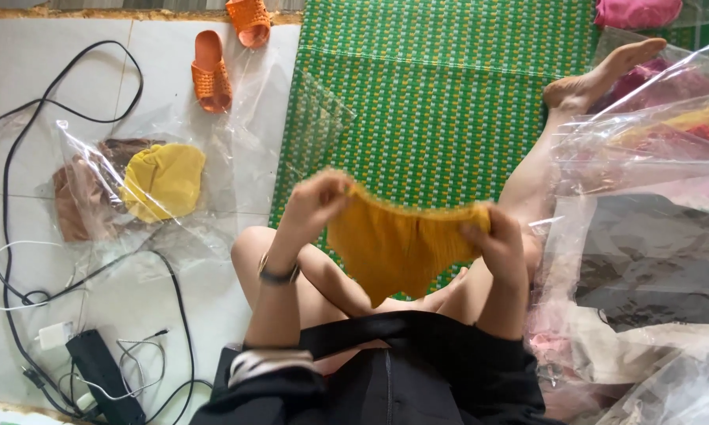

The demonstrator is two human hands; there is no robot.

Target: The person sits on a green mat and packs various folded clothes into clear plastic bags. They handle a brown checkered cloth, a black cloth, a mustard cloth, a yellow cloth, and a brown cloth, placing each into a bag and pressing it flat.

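The mustard-yellow knit garment (398, 244) hangs between my two hands, held up in front of my lap and above my bent knees, over the near edge of the green woven mat (441, 86). Its long axis runs left to right along the lacy top edge, which I have stretched nearly level; the body of the cloth drops from that edge to a point toward my lap. My left hand (315, 203) is closed on the left end of that edge, fingers curled over the trim, and sits a little higher. My right hand (496, 236) pinches the right end, thumb in front of the cloth, slightly lower. Neither hand is nearer than the other: each has its own corner, and the garment spans the gap between them.

Off to my left on the pale floor, well apart from my hands, lies a clear plastic bag (134, 189) holding a yellow piece and a brown piece of similar cloth. To my right, clear bags of clothes (646, 236) are heaped close beside my right forearm. I think the garment is a small pair of shorts or underwear, though the folds make that hard to say. Orange sandals (228, 55) and black cables (24, 197) lie farther off on the left.
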